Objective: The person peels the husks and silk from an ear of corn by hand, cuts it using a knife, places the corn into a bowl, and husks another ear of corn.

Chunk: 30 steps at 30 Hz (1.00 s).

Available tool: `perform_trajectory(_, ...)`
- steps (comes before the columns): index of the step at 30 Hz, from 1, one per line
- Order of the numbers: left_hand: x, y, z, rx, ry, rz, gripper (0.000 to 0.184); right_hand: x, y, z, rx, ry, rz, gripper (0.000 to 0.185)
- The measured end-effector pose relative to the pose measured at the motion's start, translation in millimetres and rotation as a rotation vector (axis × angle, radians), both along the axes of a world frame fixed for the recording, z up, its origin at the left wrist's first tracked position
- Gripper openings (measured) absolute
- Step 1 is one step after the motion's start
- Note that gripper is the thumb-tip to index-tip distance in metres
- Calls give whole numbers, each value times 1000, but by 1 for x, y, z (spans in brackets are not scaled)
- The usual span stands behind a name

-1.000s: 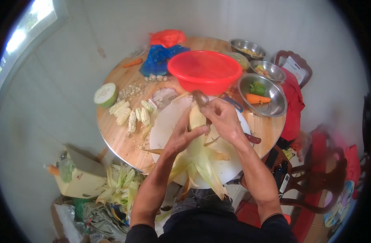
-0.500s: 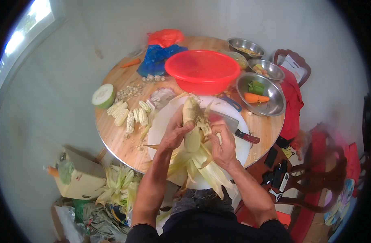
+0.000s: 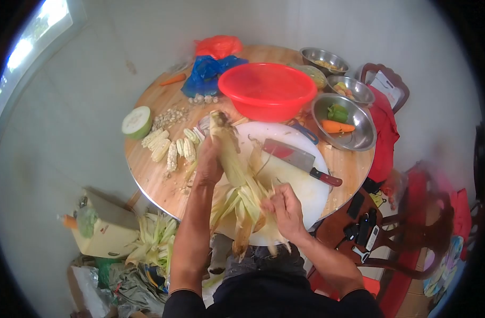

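Observation:
My left hand (image 3: 209, 163) is wrapped round an ear of corn (image 3: 226, 146), held tilted above the round white cutting board (image 3: 312, 193). Pale husk leaves (image 3: 241, 209) hang from the ear toward me. Low and to the right, my right hand (image 3: 286, 211) is closed, its fingers pinching the edge of the husk; motion blurs the strands there. A cleaver (image 3: 295, 156) with a dark red handle lies on the board, its handle over the right edge.
Peeled corn pieces (image 3: 160, 146), garlic cloves (image 3: 171, 117) and a cut gourd (image 3: 137, 123) lie at left. Behind the board stands a red basin (image 3: 267, 93). A steel bowl (image 3: 368, 132) holds a carrot (image 3: 338, 126) and green pepper (image 3: 338, 113). Stripped husks (image 3: 155, 238) are heaped below left.
My left hand has shifted left with the corn, whose husk now covers more of the ear in view. My right hand has moved down toward me, drawing on the husk. The cleaver blade is uncovered.

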State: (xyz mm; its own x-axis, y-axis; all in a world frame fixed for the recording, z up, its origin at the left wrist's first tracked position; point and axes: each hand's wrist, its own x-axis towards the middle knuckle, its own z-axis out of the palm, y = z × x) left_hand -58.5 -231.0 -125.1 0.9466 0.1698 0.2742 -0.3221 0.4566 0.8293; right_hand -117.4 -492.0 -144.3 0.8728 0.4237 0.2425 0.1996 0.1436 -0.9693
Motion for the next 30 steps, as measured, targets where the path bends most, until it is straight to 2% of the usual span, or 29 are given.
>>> perform_trajectory(3,-3,3,-1,-143,33,72,64,-22,-15,-10,-35,32,27,11)
perform_trajectory(10,-3,-12,-4,-83,-23,54,63,-14,-30,-11,-232,-33,109,5)
perform_trajectory(12,-7,-17,0,111,-65,-6,64,11,-28,-14,-158,137,235,11)
perform_trajectory(13,-12,-27,10,164,-110,-2,54,24,-24,-7,-96,172,226,19)
perform_trajectory(14,-15,-30,13,166,-108,-3,54,33,-21,4,-94,173,226,19)
perform_trajectory(16,-22,-38,14,85,-72,-96,59,39,-10,51,-176,-84,-10,28)
perform_trajectory(17,-26,-46,20,-4,-21,-130,65,41,-2,64,-175,-85,-11,28)
perform_trajectory(19,-27,-50,23,8,-24,-155,66,44,16,83,-293,-398,-121,36)
perform_trajectory(23,-31,-59,24,47,-41,-134,69,46,41,97,-332,-491,-238,36)
perform_trajectory(25,-38,-63,29,63,-17,-113,69,45,48,98,-288,-546,-374,29)
perform_trajectory(30,-39,-58,28,39,7,-132,71,53,47,85,-143,-629,-305,18)
